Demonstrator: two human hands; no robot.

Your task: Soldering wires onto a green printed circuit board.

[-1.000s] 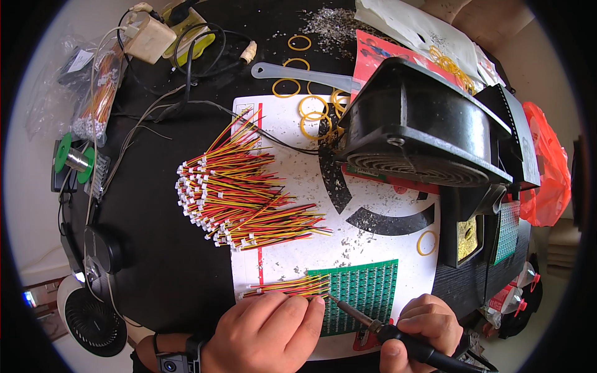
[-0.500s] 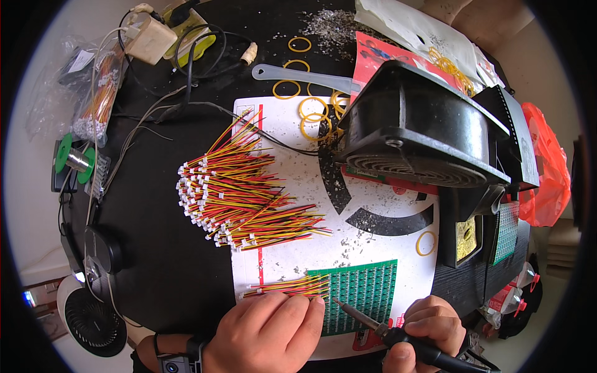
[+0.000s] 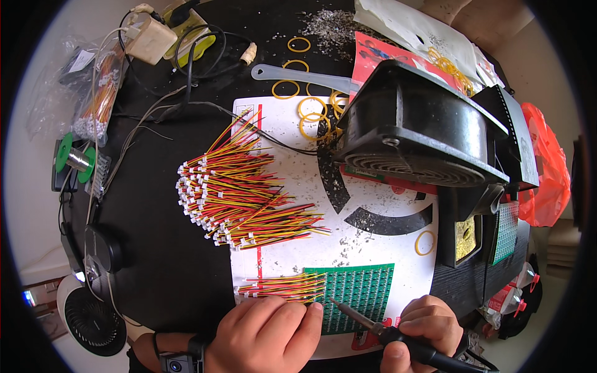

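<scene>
My right hand (image 3: 430, 329) is closed around a soldering iron (image 3: 404, 343), its tip slanting up and left to the left part of a green circuit board panel (image 3: 364, 292). At the panel's left edge my left hand (image 3: 267, 332) is closed, thumb hidden, with its index fingertip at the end of a wire lead. Just beyond its knuckles, several red, yellow and black wire leads (image 3: 283, 286) with white connectors lie side by side, their ends over the panel's edge. Farther up, a large fanned pile of similar leads (image 3: 249, 193) rests on the white sheet (image 3: 336, 252).
A black fan unit (image 3: 416, 124) stands at the right, above a holder with a gold-coloured tip cleaner (image 3: 466, 239). Rubber bands (image 3: 313, 109) and wire clippings (image 3: 333, 31) lie at the back. A green solder spool (image 3: 76, 160), cables and a small fan (image 3: 93, 320) are at the left.
The panel and the leads at its edge have shifted slightly left and down. The iron's tip has moved slightly left with them. Both hands keep nearly the same pose.
</scene>
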